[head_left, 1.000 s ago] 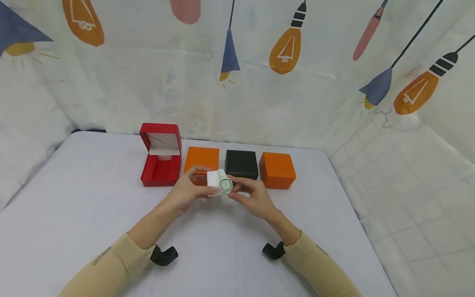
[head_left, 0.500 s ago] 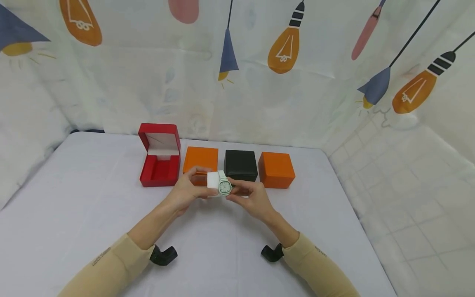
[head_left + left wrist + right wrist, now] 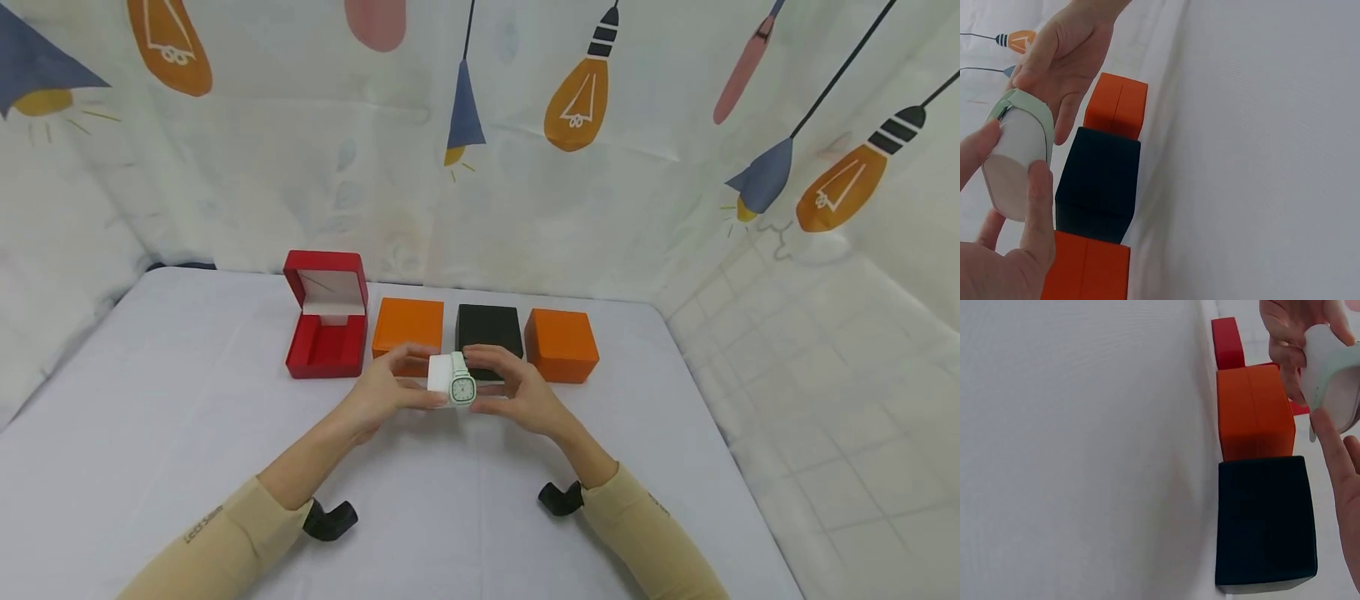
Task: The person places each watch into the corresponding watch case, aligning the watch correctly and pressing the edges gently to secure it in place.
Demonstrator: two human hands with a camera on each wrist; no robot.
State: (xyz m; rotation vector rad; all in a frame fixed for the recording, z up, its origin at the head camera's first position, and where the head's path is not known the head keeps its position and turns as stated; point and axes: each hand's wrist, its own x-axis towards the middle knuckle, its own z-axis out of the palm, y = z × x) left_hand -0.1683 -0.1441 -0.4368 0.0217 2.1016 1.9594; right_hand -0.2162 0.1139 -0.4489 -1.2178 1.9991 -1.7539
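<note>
A pale green wristwatch [image 3: 462,389] is wrapped around a white watch pillow [image 3: 439,375], above the middle of the table. My left hand [image 3: 386,392] grips the pillow, its thumb and fingers pressing opposite sides in the left wrist view. On the other side is my right hand [image 3: 521,396], its fingers spread. One right fingertip touches the strap edge in the right wrist view, and the right palm [image 3: 1079,56] shows bare in the left wrist view. To the left stands a red watch box [image 3: 324,358] with its lid up and white lining showing.
Behind the hands stand an orange box [image 3: 408,321], a black box [image 3: 489,325] and another orange box [image 3: 562,346], all closed, in a row with the red one. A white cloth covers the table [image 3: 450,517]. A patterned curtain [image 3: 300,167] hangs behind.
The right hand's fingers have loosened from the watch and spread apart. Watch and pillow have shifted slightly right and toward me, still in the left hand.
</note>
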